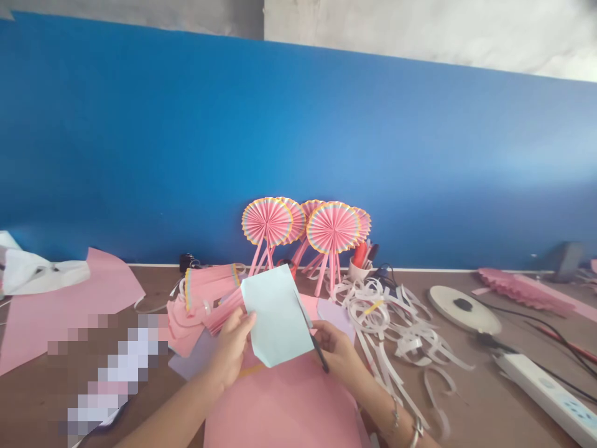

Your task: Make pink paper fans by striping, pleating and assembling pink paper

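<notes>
A light blue sheet of paper (278,320) is held up in front of me, one lower corner cut off at a slant. My left hand (232,348) pinches its left edge between thumb and fingers. At the right edge, my right hand (334,353) grips scissors (319,356) with a dark handle; a thin blade lies along the paper's side. The fingers partly hide the scissors. Beneath both hands lies a large pink sheet (280,407).
Round pleated pink paper fans (334,229) stand against the blue partition (186,137). Curled white paper strips (373,311) heap up at right, near a round white lid-like disc (464,310) and a power strip (550,392). Folded pink pieces (212,286) and pink paper (69,311) lie left.
</notes>
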`<action>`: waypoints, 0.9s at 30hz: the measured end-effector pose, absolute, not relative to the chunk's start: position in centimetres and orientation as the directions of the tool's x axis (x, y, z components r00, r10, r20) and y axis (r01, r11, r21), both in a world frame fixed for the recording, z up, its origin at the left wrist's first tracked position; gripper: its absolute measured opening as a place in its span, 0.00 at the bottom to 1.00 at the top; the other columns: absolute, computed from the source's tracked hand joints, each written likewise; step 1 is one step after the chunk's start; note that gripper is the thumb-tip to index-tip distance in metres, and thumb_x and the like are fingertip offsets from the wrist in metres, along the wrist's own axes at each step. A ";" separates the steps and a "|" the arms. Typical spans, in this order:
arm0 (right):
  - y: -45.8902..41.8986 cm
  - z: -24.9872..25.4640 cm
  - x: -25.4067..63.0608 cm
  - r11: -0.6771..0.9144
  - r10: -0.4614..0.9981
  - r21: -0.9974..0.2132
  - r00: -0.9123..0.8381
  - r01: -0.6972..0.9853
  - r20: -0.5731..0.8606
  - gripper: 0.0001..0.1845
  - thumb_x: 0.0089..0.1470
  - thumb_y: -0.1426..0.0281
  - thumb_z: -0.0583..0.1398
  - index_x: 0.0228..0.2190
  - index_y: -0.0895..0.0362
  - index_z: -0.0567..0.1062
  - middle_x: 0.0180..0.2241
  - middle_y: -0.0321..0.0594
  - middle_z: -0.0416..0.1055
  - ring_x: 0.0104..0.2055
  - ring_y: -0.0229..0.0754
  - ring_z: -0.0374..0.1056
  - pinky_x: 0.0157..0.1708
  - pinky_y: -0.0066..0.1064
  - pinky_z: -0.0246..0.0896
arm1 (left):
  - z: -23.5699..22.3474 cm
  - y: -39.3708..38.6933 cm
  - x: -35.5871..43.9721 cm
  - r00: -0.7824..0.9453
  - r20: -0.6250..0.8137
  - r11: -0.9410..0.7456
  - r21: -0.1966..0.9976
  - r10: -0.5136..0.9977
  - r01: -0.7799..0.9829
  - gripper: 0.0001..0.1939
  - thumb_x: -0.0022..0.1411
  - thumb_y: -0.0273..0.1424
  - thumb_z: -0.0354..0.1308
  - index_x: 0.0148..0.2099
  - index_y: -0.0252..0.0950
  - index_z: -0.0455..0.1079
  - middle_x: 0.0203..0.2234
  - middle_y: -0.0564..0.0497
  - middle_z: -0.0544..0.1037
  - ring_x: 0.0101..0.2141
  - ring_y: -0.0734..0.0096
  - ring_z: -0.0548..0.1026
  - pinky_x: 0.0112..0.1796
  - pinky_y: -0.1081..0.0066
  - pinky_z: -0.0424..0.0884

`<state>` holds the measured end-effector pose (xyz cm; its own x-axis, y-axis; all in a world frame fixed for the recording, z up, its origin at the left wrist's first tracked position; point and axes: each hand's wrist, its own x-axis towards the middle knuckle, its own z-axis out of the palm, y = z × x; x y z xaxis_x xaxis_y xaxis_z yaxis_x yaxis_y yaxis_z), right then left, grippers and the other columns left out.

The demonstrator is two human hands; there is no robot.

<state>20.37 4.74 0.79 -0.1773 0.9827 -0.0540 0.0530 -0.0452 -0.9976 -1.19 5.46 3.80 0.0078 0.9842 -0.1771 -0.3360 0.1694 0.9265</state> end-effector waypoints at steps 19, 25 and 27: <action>4.3 2.2 20.0 -0.059 0.981 -0.996 -0.183 0.061 -0.069 0.09 0.40 0.75 0.56 0.29 0.59 0.72 0.18 0.29 0.62 0.20 0.30 0.52 0.20 0.24 0.46 | 4.3 5.3 -1.0 -0.014 -0.214 0.194 0.908 0.977 -0.372 0.29 0.43 0.45 0.66 0.45 0.35 0.68 0.42 0.43 0.78 0.41 0.53 0.75 0.36 0.65 0.68; 4.5 1.7 20.2 -0.072 0.982 -0.994 -0.168 0.086 -0.085 0.09 0.41 0.75 0.58 0.30 0.59 0.73 0.18 0.28 0.61 0.19 0.30 0.52 0.19 0.23 0.44 | 4.1 5.4 -1.0 -0.009 -0.222 0.206 0.916 0.975 -0.346 0.27 0.44 0.45 0.66 0.43 0.36 0.68 0.42 0.44 0.77 0.42 0.54 0.75 0.39 0.64 0.67; 4.6 1.6 20.3 -0.062 0.983 -0.995 -0.165 0.082 -0.075 0.09 0.42 0.73 0.59 0.30 0.59 0.73 0.18 0.29 0.62 0.20 0.30 0.53 0.19 0.23 0.46 | 4.0 5.4 -0.9 0.005 -0.212 0.202 0.922 0.977 -0.332 0.25 0.45 0.45 0.65 0.43 0.36 0.69 0.42 0.44 0.77 0.43 0.54 0.74 0.40 0.64 0.67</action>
<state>20.26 4.57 1.57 -0.1646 0.9835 -0.0751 0.0819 -0.0623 -0.9947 -0.92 5.36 4.00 0.0050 0.9772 -0.2122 -0.3318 0.2018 0.9215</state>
